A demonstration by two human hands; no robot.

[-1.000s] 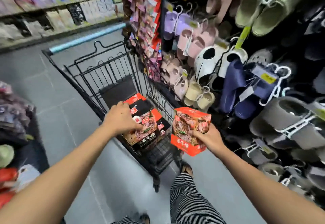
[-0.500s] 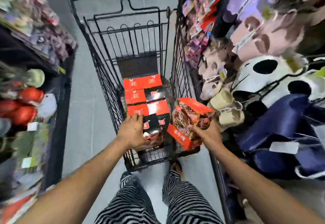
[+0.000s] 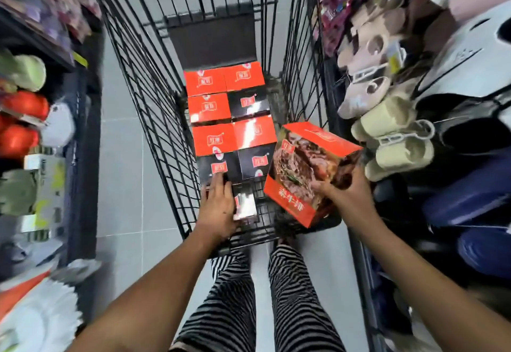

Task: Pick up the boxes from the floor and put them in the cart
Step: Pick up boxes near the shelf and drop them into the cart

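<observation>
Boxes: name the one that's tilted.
The box gripped by the right hand, picture side showing; other boxes lie flat, packed in the cart.

The cart (image 3: 166,130) stood at twelve o'clock from the person, with boxes (image 3: 229,111) lying in rows inside. Another box (image 3: 304,163) was over its rim at one o'clock. Slippers (image 3: 387,119) hung at three o'clock, a shelf (image 3: 83,119) at nine.

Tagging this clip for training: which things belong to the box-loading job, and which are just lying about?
Job: cart, stacked boxes, held box, left hand, right hand.
Lying about: hanging slippers, shelf goods.
</observation>
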